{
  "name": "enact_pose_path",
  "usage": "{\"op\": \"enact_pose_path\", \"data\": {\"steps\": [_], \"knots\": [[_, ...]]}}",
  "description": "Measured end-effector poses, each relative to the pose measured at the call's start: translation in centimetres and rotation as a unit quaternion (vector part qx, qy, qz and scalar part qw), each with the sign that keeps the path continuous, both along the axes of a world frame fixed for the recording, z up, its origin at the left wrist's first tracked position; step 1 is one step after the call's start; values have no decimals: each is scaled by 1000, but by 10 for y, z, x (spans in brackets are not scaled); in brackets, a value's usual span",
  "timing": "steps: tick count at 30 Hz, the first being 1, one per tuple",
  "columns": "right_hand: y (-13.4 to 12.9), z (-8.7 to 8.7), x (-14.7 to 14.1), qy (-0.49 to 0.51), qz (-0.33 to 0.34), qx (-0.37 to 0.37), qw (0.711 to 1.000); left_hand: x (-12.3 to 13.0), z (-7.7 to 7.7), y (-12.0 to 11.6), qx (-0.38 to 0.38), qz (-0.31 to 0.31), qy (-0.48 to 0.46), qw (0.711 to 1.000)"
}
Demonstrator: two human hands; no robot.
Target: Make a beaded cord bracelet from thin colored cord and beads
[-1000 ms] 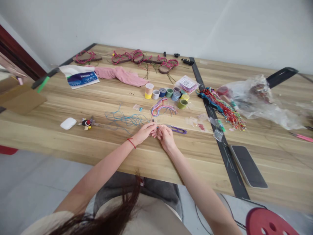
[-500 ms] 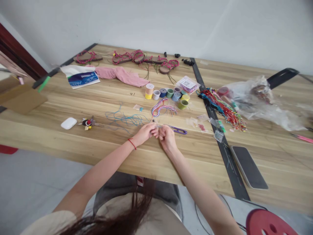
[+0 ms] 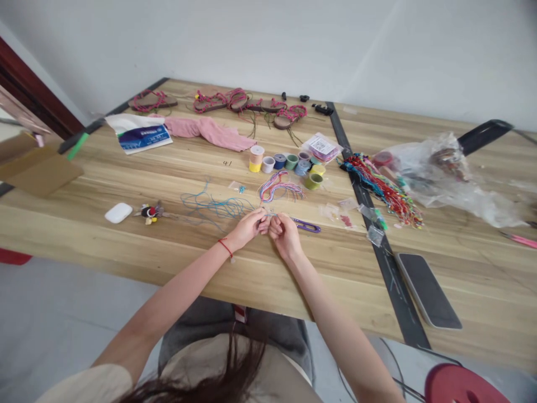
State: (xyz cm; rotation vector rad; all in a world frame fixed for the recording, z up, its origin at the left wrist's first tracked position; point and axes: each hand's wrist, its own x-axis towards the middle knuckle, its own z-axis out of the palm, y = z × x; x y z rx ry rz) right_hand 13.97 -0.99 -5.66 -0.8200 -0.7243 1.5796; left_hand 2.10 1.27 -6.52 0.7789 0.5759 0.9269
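- a phone at 4 o'clock
- a white earbud case at 9 o'clock
- thread spools at 12 o'clock
- a pink cloth at 11 o'clock

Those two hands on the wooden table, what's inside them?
Thin pale threads show, pinched between the left hand and the right hand. Whatever the closed hands cover cannot be seen, so the rest of the threads stays hidden.

Your left hand and right hand come together at the centre, fingers curled and pinched inward with the fingertips almost meeting, while your bare left forearm and right forearm angle in from either side.
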Motion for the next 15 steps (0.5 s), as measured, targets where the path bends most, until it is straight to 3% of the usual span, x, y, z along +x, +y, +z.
{"op": "enact_pose_path", "data": {"steps": [10,15], "knots": [[-1,1,1,-34,-6,19,999,-4,8,-4,47,-3,48,998],[1,-3,5,-69,-70,17,995,-7,8,-4,73,-6,65,995]]}}
